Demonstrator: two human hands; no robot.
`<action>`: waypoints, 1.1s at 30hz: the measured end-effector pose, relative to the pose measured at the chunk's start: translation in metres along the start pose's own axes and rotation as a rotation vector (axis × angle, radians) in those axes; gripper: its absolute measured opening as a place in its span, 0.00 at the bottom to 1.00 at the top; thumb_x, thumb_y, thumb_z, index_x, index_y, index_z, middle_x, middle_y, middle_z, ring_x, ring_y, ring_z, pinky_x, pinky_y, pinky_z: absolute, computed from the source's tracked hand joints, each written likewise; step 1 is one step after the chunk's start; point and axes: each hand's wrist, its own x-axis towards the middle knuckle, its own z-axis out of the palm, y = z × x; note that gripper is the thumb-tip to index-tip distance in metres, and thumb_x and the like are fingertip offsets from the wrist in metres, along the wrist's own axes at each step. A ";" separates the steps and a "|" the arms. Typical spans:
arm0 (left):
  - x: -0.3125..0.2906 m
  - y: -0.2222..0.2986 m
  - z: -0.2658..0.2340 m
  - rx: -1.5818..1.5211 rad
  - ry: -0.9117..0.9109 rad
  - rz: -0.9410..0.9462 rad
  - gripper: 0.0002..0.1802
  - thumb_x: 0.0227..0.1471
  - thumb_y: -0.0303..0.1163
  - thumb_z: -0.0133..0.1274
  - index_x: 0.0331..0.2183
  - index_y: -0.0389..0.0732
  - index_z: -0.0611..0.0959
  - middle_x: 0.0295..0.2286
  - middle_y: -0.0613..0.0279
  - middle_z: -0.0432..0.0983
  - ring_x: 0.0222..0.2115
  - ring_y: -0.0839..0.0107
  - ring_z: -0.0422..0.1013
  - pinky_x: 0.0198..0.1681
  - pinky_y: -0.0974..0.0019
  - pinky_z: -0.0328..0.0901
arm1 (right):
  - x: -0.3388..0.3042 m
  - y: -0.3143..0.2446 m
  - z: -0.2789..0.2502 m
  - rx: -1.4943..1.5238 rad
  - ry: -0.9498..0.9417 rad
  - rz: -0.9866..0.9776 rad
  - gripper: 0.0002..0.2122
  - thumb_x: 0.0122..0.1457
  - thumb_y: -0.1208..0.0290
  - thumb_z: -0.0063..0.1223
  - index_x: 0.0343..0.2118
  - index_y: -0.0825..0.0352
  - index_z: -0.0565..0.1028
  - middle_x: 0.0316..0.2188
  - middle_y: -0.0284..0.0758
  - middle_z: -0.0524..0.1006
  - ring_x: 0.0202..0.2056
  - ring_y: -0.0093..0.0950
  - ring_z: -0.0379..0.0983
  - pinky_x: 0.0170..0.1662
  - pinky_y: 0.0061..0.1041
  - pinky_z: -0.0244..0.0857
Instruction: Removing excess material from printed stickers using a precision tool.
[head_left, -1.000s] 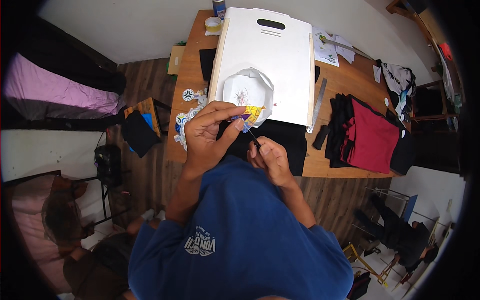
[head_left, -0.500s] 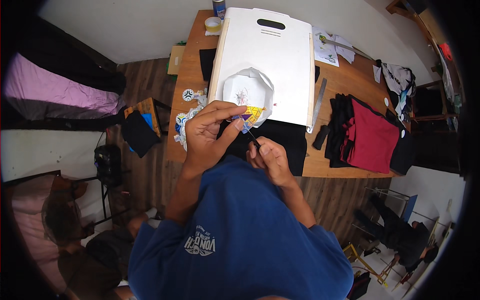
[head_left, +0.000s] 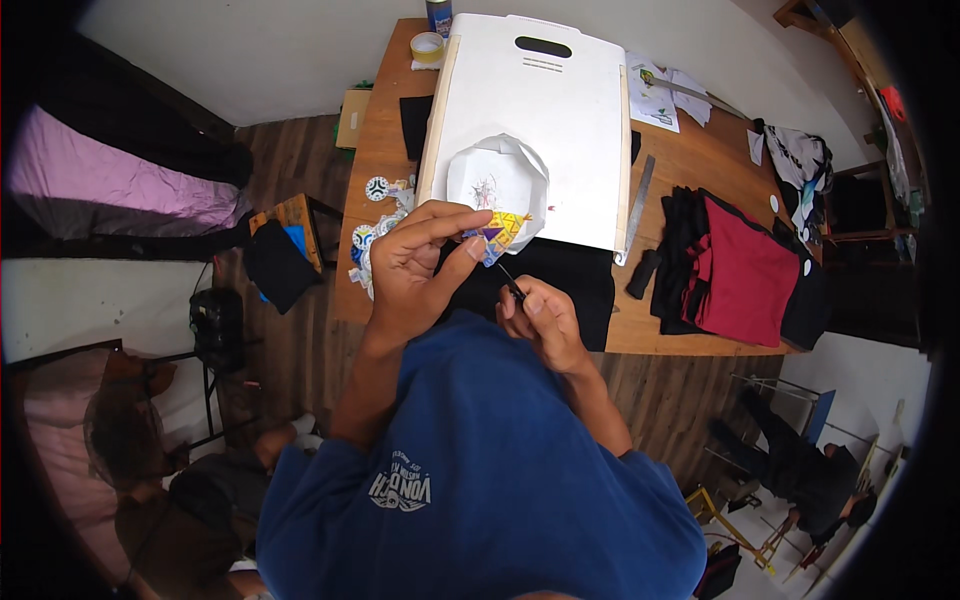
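Observation:
My left hand (head_left: pixel 418 265) pinches a small patterned patch (head_left: pixel 512 226) in yellow, purple and blue between thumb and fingers. Just below and to the right, my right hand (head_left: pixel 543 318) grips a slim black pointed tool (head_left: pixel 511 284); its exact kind is too small to tell. The tool's tip points up at the patch's lower blue edge, with a slight gap between them. Beneath the patch, a white paper tray (head_left: pixel 530 180) with folded sides holds thin thread-like scraps.
A white board (head_left: pixel 585 130) with a handle slot lies on the wooden table (head_left: pixel 640 325). Round patches (head_left: pixel 363 238) are piled at its left. To the right are a metal ruler (head_left: pixel 641 200) and stacked red and black cloth (head_left: pixel 735 275). A tape roll (head_left: pixel 427 47) sits at the far left.
The tool's tip has drawn back a little from the patch's lower edge, where it was touching or overlapping before. Both hands otherwise stay in nearly the same place.

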 end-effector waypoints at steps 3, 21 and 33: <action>-0.001 0.001 0.000 -0.014 -0.011 0.001 0.15 0.50 0.13 0.51 0.42 0.25 0.78 0.39 0.52 0.72 0.41 0.70 0.72 0.46 0.72 0.68 | -0.004 0.003 -0.003 0.000 0.005 0.005 0.16 0.67 0.60 0.37 0.34 0.71 0.69 0.15 0.22 0.57 0.18 0.13 0.49 0.23 0.15 0.45; 0.002 0.005 -0.007 0.019 -0.111 -0.015 0.14 0.50 0.13 0.52 0.41 0.26 0.79 0.38 0.51 0.74 0.40 0.71 0.72 0.45 0.73 0.68 | -0.003 -0.011 0.003 -0.105 -0.014 0.041 0.13 0.67 0.65 0.37 0.33 0.71 0.69 0.18 0.25 0.61 0.19 0.12 0.51 0.23 0.14 0.46; 0.003 0.008 -0.019 0.045 -0.142 -0.021 0.14 0.49 0.14 0.53 0.41 0.27 0.80 0.37 0.50 0.75 0.40 0.71 0.73 0.45 0.72 0.68 | 0.001 -0.003 0.006 -0.103 -0.019 0.057 0.13 0.67 0.67 0.37 0.33 0.71 0.69 0.19 0.25 0.61 0.19 0.12 0.51 0.23 0.14 0.46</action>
